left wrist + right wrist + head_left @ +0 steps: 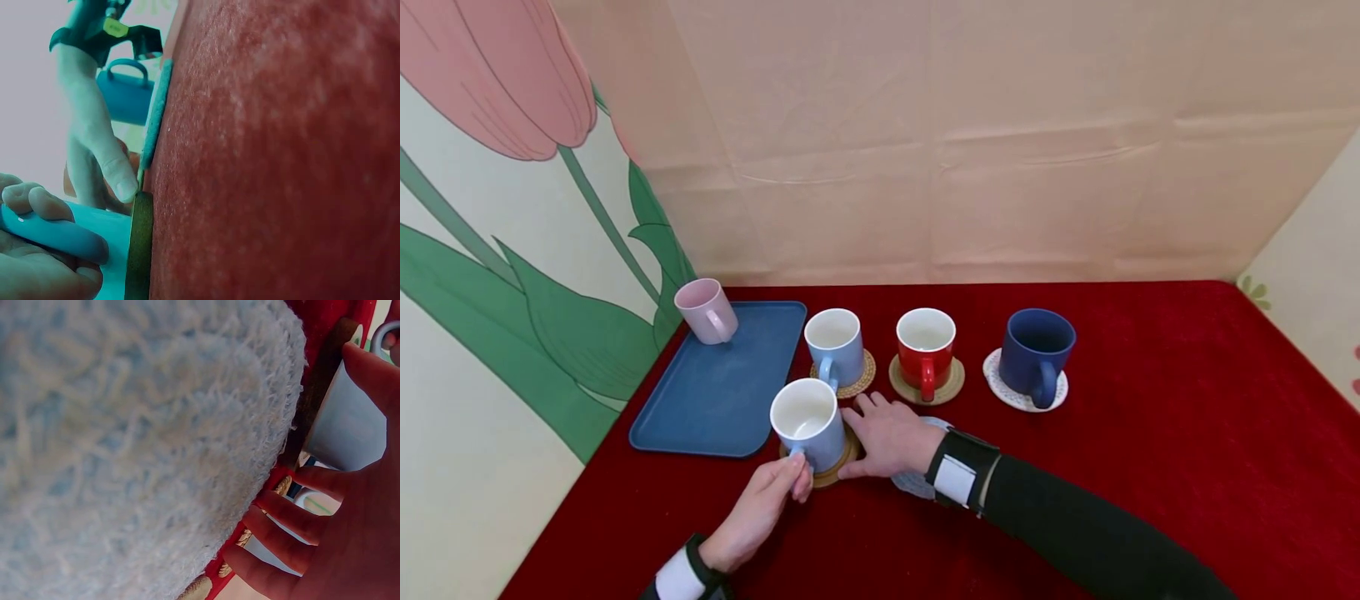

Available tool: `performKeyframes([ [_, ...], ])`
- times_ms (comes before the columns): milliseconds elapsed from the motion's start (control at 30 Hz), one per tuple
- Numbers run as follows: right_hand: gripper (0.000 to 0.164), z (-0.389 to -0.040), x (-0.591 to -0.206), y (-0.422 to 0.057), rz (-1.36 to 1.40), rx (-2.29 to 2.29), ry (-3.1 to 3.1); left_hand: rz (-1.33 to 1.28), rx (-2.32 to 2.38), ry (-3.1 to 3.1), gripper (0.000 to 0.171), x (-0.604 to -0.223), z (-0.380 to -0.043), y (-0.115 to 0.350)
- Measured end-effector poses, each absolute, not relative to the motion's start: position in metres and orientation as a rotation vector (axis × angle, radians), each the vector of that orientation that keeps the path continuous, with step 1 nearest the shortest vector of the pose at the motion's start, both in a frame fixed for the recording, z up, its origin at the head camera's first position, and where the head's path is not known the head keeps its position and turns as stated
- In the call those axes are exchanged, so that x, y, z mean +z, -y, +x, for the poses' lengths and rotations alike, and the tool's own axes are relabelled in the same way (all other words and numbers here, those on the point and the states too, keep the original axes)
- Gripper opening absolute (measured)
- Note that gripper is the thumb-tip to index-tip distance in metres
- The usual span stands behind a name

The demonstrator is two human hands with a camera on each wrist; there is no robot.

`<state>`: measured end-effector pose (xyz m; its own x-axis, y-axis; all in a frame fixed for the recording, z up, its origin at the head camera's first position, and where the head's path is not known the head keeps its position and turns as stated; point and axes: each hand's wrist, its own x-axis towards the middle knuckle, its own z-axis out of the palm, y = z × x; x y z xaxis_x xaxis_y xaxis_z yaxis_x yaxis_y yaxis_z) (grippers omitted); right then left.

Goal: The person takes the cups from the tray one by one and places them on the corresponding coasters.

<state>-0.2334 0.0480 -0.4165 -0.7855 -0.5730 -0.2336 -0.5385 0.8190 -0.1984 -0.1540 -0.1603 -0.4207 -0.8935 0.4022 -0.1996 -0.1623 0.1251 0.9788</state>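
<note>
My left hand [758, 504] holds the handle of a light blue mug [820, 437] with a white inside, thumb on top. The mug stands upright on a round wooden coaster [831, 478], whose edge shows in the left wrist view. My right hand [889, 437] lies just right of that mug, fingers spread, thumb tip [127, 190] at the wooden coaster's rim. Beneath the right wrist is a fuzzy pale blue coaster [156, 450], partly hidden in the head view. A second light blue mug [842, 354] stands on a woven coaster [867, 375] right behind the held one.
A blue tray [715, 408] at the left bears a pink mug [707, 317] at its far corner. To the right, a red mug [916, 362] stands on a tan coaster [951, 385] and a dark blue mug [1026, 362] on a white one [1006, 397]. Red cloth [1187, 433] covers the table.
</note>
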Motion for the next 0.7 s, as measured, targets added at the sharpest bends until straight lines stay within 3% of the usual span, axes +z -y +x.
performKeyframes([
  [467,0.088,-0.2331,-0.4167,-0.0479,-0.843,-0.179,-2.716,0.153,1.845,-2.080,0.047,-0.4238,-0.1500,0.1522],
  [700,0.087,-0.2327,-0.4160,-0.0481,-0.841,-0.183,-2.713,0.102,1.824,-2.092,0.054,-0.4229,-0.1491,0.1497],
])
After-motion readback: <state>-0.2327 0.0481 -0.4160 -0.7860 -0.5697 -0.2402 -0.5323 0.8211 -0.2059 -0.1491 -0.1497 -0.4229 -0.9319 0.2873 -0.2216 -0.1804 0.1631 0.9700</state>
